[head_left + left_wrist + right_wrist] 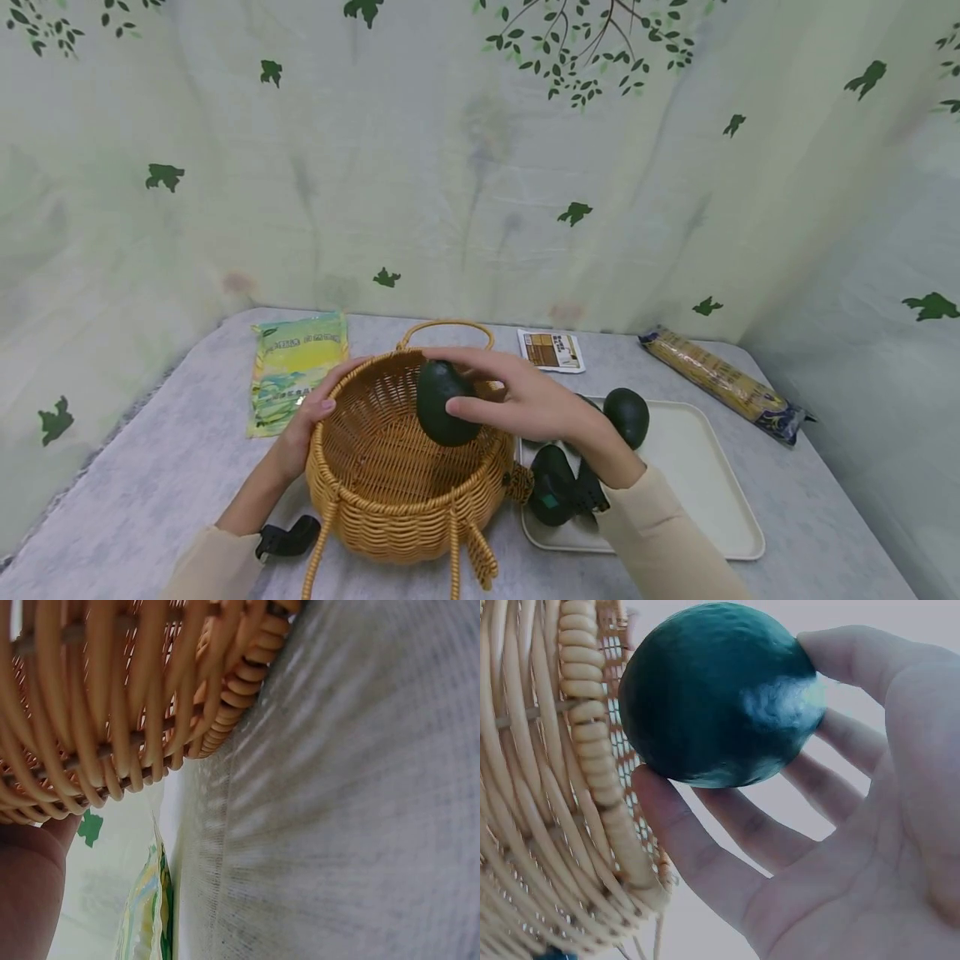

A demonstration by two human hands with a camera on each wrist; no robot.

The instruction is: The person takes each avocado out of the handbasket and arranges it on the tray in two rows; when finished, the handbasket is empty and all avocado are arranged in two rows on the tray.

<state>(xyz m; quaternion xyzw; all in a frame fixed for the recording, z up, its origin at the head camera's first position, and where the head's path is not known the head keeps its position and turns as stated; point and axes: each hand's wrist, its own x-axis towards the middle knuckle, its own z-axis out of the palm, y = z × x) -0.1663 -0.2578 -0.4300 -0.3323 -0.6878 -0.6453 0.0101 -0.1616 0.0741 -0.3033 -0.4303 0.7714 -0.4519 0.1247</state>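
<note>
1. The grey table [150,467] carries everything, with a leaf-printed curtain [480,167] hung behind it at twelve o'clock.
2. The wicker basket [405,492] stands at the table's near middle, mouth up and nothing showing inside. Its loop handle sits at its twelve o'clock, and loose woven strands hang at six.
3. The cream tray [705,483] lies just beside the basket at its three o'clock. One avocado on the tray [627,415] rests near its far edge, and another dark one sits at the near left corner, partly hidden by the wrist strap.
4. A long pasta packet [720,383] lies at two o'clock, well apart from the basket. A yellow-green bag [296,367] lies at ten o'clock, and a small printed sachet [551,350] at one o'clock.
5. The left hand [315,417] curls over the basket's rim at nine o'clock, thumb on the rim. Judging by the grip, it steadies the light basket.
6. The right hand [525,400] holds the dark green avocado [442,404] above the basket's opening. Thumb and fingertips clamp round its sides, the palm staying clear. The wrist view shows the fruit just beside the rim, not yet resting on the weave; a loose fingertip hold like this suits lowering it gently.
</note>
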